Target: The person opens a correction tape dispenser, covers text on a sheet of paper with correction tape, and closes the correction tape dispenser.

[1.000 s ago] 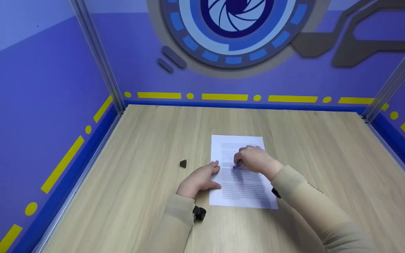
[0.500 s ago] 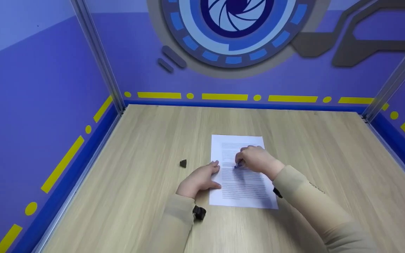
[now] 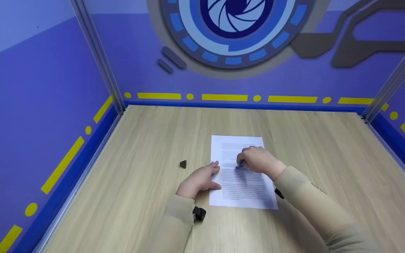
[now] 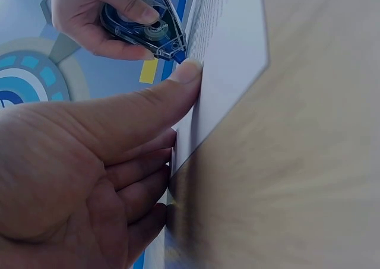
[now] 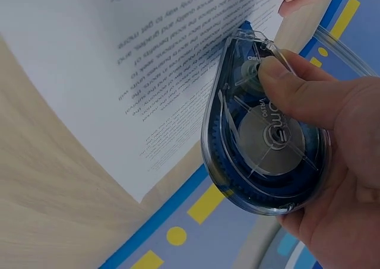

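Right hand (image 3: 257,159) has the tape dispenser (image 5: 270,138), a teardrop case in clear plastic with blue parts, fingers curled round it, thumb on the lettered side near the nose. Dispenser sits over the printed paper (image 3: 243,186), blue tip pointed down at the text block around mid-sheet; can't confirm actual contact from these angles. Left hand (image 3: 199,179) is on the sheet's left edge, fingers extended, thumb apart from them and lying on the margin; grips nothing. Paper lies on the wood-grain table (image 3: 146,140), short edge toward the person. Small black piece (image 3: 183,164) on the table left of the paper, near the left hand, untouched. Both sleeves beige; black module (image 3: 199,213) at the left cuff. Back wall (image 3: 135,52) blue-purple, yellow dashes and dots along the bottom.
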Tool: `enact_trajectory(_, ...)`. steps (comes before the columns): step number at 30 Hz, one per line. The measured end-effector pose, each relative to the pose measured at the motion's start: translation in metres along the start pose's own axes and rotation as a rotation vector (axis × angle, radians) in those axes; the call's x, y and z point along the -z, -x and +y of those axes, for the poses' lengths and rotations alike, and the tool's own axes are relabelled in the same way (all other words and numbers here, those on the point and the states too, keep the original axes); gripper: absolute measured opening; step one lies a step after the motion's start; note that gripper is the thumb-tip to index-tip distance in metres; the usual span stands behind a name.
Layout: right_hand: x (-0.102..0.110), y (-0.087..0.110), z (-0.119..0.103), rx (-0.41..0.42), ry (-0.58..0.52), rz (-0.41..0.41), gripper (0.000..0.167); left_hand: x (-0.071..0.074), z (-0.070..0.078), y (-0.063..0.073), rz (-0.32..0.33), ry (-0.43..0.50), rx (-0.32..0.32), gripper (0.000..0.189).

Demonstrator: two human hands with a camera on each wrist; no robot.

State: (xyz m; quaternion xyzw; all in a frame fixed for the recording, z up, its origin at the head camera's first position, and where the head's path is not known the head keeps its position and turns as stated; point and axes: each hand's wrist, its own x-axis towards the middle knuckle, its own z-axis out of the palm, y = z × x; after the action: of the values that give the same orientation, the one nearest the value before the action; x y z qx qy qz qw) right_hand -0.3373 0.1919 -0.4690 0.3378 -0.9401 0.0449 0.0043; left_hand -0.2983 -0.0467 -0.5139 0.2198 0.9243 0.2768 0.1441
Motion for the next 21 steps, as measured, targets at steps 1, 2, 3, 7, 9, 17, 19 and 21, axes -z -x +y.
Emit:
enact_trajectory(1, 0.0001, 0.0001, 0.0002, 0.001, 0.002, -0.001, 0.015, 0.0, 0.0001, 0.0001, 0.0, 0.002, 0.002, 0.074)
enact_trajectory(2, 0.0003, 0.0002, 0.0002, 0.0, 0.002, -0.001, 0.015, -0.0001, 0.0, 0.0001, 0.0, 0.006, 0.003, 0.074)
enact_trajectory(3, 0.0005, 0.0002, 0.0002, -0.001, 0.002, -0.002, 0.016, -0.0001, 0.0, 0.0002, 0.0, 0.007, 0.003, 0.074)
enact_trajectory(7, 0.0011, 0.0004, -0.0004, -0.008, 0.004, -0.009, 0.016, -0.0008, -0.0009, -0.0002, 0.005, 0.002, 0.003, 0.073)
enact_trajectory(9, 0.0014, 0.0008, -0.0004, -0.015, 0.002, -0.016, 0.016, -0.0012, -0.0015, -0.0004, 0.007, 0.005, 0.003, 0.073)
enact_trajectory(17, -0.0001, 0.0016, 0.0028, -0.017, 0.003, -0.016, 0.014, -0.0016, -0.0018, -0.0021, 0.006, 0.019, 0.015, 0.073)
enact_trajectory(19, 0.0, 0.0022, 0.0032, -0.016, 0.003, -0.011, 0.015, -0.0014, -0.0011, -0.002, 0.005, 0.02, 0.017, 0.073)
enact_trajectory(21, 0.0004, 0.0029, 0.0034, -0.017, -0.002, -0.007, 0.016, -0.001, -0.0003, -0.0018, 0.003, 0.022, 0.023, 0.073)
